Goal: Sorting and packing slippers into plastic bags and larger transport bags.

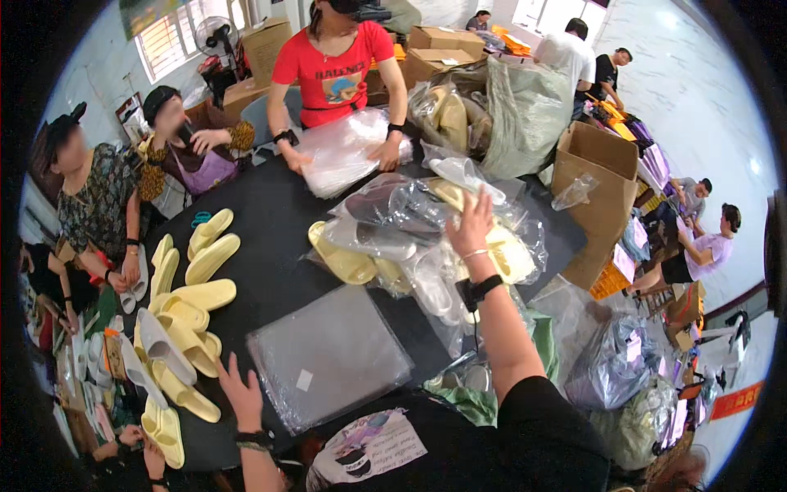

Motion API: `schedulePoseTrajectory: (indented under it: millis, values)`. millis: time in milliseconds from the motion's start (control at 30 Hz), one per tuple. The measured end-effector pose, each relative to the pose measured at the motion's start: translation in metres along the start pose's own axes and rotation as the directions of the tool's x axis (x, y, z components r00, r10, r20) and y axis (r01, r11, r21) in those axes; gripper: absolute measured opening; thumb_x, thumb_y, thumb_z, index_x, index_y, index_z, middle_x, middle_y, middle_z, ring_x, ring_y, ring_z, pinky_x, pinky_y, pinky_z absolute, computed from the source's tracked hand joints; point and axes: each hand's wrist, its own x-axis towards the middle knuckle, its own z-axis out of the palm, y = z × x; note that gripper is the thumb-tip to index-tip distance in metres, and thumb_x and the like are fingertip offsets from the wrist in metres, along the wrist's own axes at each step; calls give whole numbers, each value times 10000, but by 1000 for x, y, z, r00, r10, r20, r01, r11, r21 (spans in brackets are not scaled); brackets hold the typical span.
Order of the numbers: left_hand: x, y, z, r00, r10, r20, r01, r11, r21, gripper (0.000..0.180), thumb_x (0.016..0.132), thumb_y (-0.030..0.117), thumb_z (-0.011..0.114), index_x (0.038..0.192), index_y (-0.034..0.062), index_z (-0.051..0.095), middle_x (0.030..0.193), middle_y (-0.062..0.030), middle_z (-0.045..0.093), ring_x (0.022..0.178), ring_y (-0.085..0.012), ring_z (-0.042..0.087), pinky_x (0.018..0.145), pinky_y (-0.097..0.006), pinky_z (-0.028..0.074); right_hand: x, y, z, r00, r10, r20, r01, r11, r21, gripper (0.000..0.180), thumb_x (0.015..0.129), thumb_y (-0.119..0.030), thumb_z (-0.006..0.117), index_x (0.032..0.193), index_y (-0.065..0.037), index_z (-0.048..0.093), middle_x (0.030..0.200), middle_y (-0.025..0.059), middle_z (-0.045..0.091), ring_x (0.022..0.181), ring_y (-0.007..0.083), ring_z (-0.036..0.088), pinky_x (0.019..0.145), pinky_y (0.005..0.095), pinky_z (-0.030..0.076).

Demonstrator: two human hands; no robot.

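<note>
My right hand (473, 225) reaches over a pile of slippers packed in clear plastic bags, fingers stretched out over it. Among that pile are a yellow slipper (344, 256), a grey slipper (379, 239) and a white slipper (469, 175). Beside loose slippers at the left is my left hand (242, 395), its fingers apart and nothing in it. Close to it lie a yellow slipper (187, 392) and a grey slipper (167, 346). Between my hands, a flat stack of clear plastic bags (336, 353) rests on the black table (270, 234).
Across the table, a person in red (332, 70) has both hands on another stack of clear bags (348, 152). Teal-handled scissors (199, 218) lie at the far left. An open cardboard box (597, 197) and a large sack (529, 115) stand beyond the pile. Other people work at the left edge.
</note>
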Motion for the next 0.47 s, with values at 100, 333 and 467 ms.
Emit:
schedulePoseTrajectory:
  millis: [100, 333, 467]
  values:
    - [-31, 36, 2, 996, 53, 68, -48, 996, -78, 563, 807, 63, 627, 1339, 12, 452, 1495, -285, 218, 1379, -433, 228, 1117, -480, 223, 40, 52, -11, 973, 231, 23, -219, 948, -229, 995, 678, -309, 791, 1488, -175, 230, 1574, 183, 15, 1411, 466, 103, 1031, 573, 304]
    - [-68, 35, 14, 981, -45, 190, 73, 987, -145, 509, 781, 25, 636, 1268, -35, 496, 1478, -291, 248, 1374, -430, 249, 1109, -474, 241, 64, 136, 25, 787, 429, 444, -456, 889, -50, 833, 729, -199, 777, 1443, -203, 346, 1213, 236, 589, 1139, 394, 560, 958, 425, 466]
    - [-61, 38, 20, 967, -34, 254, 69, 989, -129, 482, 781, 41, 644, 1242, -39, 524, 1482, -276, 256, 1381, -428, 241, 1123, -460, 233, 89, 148, 34, 898, 335, 286, -377, 920, 106, 347, 740, -256, 716, 1053, -107, 701, 1035, 180, 681, 1039, 299, 633, 949, 353, 473]
